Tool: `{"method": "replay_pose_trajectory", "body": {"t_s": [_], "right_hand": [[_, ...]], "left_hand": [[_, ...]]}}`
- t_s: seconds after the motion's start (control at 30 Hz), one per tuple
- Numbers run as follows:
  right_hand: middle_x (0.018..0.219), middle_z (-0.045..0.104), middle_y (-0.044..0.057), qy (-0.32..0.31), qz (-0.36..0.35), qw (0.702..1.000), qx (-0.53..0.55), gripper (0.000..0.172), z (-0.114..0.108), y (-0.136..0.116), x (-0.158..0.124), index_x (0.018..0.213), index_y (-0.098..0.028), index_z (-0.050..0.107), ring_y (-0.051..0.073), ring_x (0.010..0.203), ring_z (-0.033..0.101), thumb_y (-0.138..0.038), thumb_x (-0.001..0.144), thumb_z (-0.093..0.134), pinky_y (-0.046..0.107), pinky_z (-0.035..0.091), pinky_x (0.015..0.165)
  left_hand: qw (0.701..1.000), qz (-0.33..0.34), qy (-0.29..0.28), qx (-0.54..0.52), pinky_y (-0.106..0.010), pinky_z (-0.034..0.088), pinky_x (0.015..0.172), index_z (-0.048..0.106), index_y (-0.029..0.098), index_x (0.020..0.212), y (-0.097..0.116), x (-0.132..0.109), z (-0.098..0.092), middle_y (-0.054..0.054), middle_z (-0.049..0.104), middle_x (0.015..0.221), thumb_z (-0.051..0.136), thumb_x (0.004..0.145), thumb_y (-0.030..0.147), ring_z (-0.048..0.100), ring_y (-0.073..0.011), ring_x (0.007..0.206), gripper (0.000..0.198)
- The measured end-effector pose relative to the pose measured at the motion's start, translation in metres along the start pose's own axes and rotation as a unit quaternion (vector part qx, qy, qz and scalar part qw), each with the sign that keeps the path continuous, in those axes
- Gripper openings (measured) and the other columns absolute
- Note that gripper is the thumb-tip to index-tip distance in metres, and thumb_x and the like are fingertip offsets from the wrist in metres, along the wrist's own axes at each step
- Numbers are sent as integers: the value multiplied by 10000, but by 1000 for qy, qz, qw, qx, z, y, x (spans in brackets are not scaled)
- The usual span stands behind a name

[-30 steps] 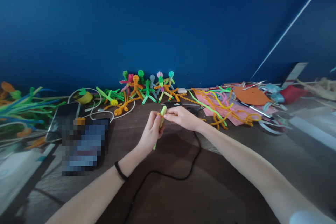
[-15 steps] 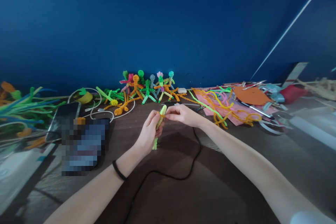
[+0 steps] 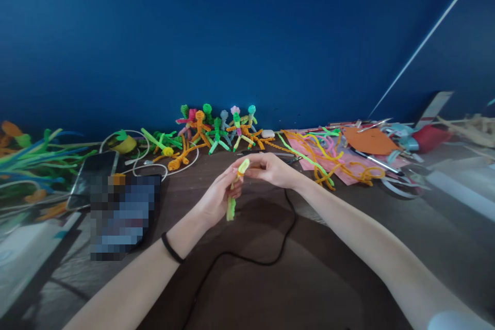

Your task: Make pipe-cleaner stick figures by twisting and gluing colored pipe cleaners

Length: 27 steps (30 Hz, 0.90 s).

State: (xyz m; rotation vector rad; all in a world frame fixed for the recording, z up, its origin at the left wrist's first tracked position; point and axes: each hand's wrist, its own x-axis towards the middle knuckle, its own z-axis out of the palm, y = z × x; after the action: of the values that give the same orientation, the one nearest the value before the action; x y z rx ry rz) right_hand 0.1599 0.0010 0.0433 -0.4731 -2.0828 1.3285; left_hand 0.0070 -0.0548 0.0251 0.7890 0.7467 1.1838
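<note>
Between the fingers of my left hand point(image 3: 216, 196) is a yellow-green pipe cleaner figure point(image 3: 231, 209), held nearly upright with its lower end hanging below the palm. An orange pipe cleaner point(image 3: 240, 173) is wrapped around it just under the pale tip. My right hand point(image 3: 273, 169) meets it from the right, thumb and fingers pinched together at the orange wrap; the fingertips are partly hidden behind the tip. Behind the hands stands a group of finished pipe cleaner figures point(image 3: 218, 134) in several colours, against the blue wall.
A black cable point(image 3: 251, 262) curves across the dark table point(image 3: 309, 278) under my hands. Left lie a phone point(image 3: 95, 175), a blurred-out dark object point(image 3: 129, 221) and bundled pipe cleaners point(image 3: 34, 157). Right are loose pipe cleaners on pink paper point(image 3: 303, 157), pliers point(image 3: 294, 160) and orange felt point(image 3: 371, 141).
The yellow-green figure has turned so its tip leans more to the right. My left fingers have straightened somewhat, and my right fingertips have moved in behind the tip.
</note>
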Motion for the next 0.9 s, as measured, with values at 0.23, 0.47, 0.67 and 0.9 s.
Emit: {"method": "replay_pose_trajectory", "body": {"t_s": [0.23, 0.47, 0.67, 0.9], "right_hand": [[944, 674, 35, 43, -32, 997, -54, 213, 3, -2, 0, 961, -178, 655, 156, 919, 611, -260, 789, 562, 262, 467, 807], [889, 683, 30, 77, -51, 985, -148, 169, 3, -2, -1, 906, -158, 658, 139, 826, 626, -225, 793, 552, 233, 470, 739], [815, 670, 26, 78, -51, 978, -188, 161, 5, -8, -2, 871, -156, 657, 136, 770, 607, -217, 811, 521, 239, 454, 714], [774, 648, 29, 85, -15, 978, -190, 179, 5, -11, -3, 875, -156, 656, 136, 719, 568, -249, 805, 520, 242, 430, 670]], "left_hand": [[999, -2, -25, -20, -151, 255, 407, 518, 141, 643, 2, -1, -1, 55, 349, 535, 639, 693, 256, 263, -33, 438, 175], [998, -2, -50, -24, -150, 258, 415, 496, 129, 598, 2, -1, -2, 55, 331, 519, 642, 684, 238, 247, -28, 433, 202], [998, 1, -59, -32, -145, 263, 414, 505, 124, 578, 0, 1, -3, 59, 294, 513, 633, 704, 284, 246, -26, 430, 240], [998, -24, -17, -48, -168, 282, 415, 554, 111, 613, 4, 0, 0, 37, 353, 509, 550, 775, 303, 273, -36, 425, 251]]}}
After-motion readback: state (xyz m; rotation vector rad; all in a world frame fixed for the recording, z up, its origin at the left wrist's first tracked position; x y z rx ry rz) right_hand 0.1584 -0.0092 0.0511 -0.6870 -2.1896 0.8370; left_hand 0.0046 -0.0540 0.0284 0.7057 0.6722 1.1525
